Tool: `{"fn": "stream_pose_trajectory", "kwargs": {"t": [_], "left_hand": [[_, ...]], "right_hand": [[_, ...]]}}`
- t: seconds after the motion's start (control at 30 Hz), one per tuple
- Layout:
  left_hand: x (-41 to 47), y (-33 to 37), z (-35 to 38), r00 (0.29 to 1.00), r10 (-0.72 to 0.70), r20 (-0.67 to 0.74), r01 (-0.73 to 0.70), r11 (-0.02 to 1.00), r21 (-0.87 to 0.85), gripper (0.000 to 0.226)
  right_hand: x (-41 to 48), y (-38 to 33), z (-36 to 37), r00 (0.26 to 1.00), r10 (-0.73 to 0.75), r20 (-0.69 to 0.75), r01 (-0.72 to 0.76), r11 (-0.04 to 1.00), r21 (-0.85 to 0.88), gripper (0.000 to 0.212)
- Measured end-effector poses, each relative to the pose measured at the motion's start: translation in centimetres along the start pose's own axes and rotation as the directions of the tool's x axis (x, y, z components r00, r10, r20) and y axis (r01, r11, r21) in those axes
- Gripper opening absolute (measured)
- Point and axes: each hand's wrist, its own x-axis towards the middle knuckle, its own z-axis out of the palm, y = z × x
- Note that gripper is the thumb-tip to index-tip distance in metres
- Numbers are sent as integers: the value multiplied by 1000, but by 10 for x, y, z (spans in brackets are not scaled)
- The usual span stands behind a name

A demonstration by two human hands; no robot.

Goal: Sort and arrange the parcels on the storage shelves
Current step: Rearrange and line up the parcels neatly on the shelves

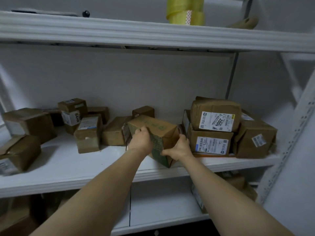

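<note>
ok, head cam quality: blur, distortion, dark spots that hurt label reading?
Head view: dim, flat light, no glare; lower-shelf parcels in deep shadow. Wide-angle bows the top shelf edge. Blur smears the left-edge parcels and tape rolls; the 2004 label reads cleanly. The left hand and right hand gripping the green-taped box are fairly sharp.

the front strip of the middle shelf board (71, 160) is bare, left of centre. behind it scattered boxes (88, 132) crowd the back. right of centre, a labelled stack (213, 130) stands just beside the tilted box (158, 128). open height remains under the upper shelf (136, 36).
</note>
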Motion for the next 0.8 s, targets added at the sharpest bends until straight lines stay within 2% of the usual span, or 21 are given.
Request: {"fn": "stream_pose_trajectory", "kwargs": {"t": [0.13, 0.3, 0.5, 0.57, 0.6, 0.67, 0.7, 0.8], "left_hand": [[-21, -2, 4, 1000, 25, -19, -26, 999, -37, 40], [-37, -8, 1, 994, -26, -106, 3, 979, -204, 32], [-41, -7, -3, 996, -49, -72, 30, 969, -244, 48], [-40, -8, -5, 996, -85, -7, 80, 954, -290, 67], [-40, -8, -7, 989, -135, 61, 148, 918, -367, 78], [-41, -7, -13, 941, -223, 254, 332, 758, -562, 96], [-42, -8, -16, 904, -245, 350, 418, 675, -608, 96], [-42, -19, -22, 820, -267, 506, 559, 563, -609, 59]], "right_hand": [[-28, 10, 3, 1000, -11, -6, 11, 1000, 20, 107], [-50, 26, 21, 999, -5, -35, 9, 995, 96, 113], [-56, 25, 30, 999, -11, -48, 15, 997, 76, 106], [-58, 22, 35, 996, -46, -73, 46, 999, 2, 101], [-59, 20, 38, 994, -70, -86, 67, 997, -47, 98], [-64, 14, 44, 984, -146, -98, 130, 980, -154, 95], [-67, 12, 47, 978, -187, -96, 167, 967, -191, 95], [-73, 10, 51, 971, -237, -15, 230, 956, -179, 89]]}}
